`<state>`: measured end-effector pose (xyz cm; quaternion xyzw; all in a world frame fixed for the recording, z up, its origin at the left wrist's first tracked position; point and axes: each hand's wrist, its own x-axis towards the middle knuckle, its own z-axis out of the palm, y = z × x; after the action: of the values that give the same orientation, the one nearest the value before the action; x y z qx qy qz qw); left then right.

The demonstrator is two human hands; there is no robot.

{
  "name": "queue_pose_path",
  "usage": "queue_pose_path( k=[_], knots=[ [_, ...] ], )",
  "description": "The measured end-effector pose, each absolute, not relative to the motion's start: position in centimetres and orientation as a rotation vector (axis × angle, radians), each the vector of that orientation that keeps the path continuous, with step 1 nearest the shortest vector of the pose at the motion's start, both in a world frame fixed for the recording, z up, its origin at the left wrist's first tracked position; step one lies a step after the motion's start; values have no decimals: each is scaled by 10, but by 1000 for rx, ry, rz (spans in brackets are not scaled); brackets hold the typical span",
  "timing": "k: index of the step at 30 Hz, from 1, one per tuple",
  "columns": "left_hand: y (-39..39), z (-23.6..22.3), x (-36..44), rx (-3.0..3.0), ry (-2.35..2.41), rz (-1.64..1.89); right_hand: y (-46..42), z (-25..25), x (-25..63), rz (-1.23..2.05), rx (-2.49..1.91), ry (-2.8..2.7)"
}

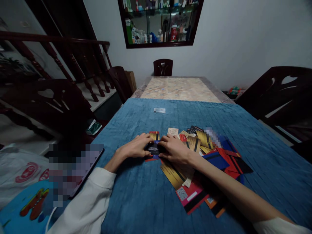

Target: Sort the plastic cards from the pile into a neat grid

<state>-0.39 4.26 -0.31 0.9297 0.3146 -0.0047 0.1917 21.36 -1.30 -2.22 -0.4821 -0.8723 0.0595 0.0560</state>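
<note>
My left hand [140, 145] and my right hand [174, 149] meet over the front middle of the blue cloth, curled round opposite sides of a small stack of cards. On top lies a black card [153, 149] with lines of pale print; blue and red edges show beneath it. A gold-and-red card [154, 136] sticks out just beyond. Beside and under my right forearm spreads a loose heap of cards, among them a gold card [173, 175], a pink-red card with a QR code [192, 196] and a blue card [216, 160]. My right hand covers part of the stack.
A small white slip [159, 110] lies farther up the blue cloth [136, 201]. At the left edge are a tablet-like device [94, 169], partly pixelated, and a white plastic bag [21, 175]. Dark wooden chairs [280, 87] stand around the table.
</note>
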Motion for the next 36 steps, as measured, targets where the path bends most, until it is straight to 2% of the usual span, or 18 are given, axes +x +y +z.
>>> queue_pose_path(
  k=[19, 25, 36],
  knots=[
    [53, 8, 5, 2521, 726, 158, -12, -8, 224, 340, -1367, -2548],
    [62, -3, 11, 2445, 781, 345, -5, -17, 229, 323, -1510, -2411],
    [71, -20, 20, 2394, 914, 504, 3, -35, 235, 295, -1515, -2261]
  ],
)
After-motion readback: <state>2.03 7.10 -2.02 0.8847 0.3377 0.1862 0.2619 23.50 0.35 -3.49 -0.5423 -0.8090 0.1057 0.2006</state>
